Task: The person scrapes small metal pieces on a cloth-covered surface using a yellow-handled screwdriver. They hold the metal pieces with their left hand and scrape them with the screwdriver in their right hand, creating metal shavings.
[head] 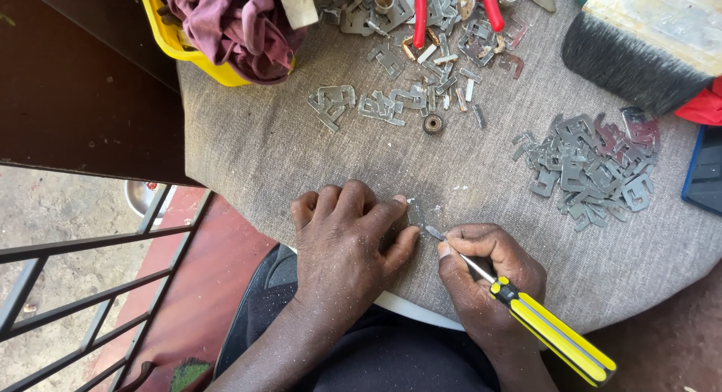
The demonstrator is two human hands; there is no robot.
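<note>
Hands [421, 249] half-hide small metal piece [415, 214].

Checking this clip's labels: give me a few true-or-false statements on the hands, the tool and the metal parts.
1. The right hand holds a yellow-and-black screwdriver. True.
2. The left hand grips the red-handled pliers. False: it pins a small metal piece on the cloth-covered table; the pliers lie untouched at the far edge.
3. A pile of flat metal parts lies right of the hands. True.
4. The brush is in the yellow tub. False: that tub holds maroon cloth.
</note>
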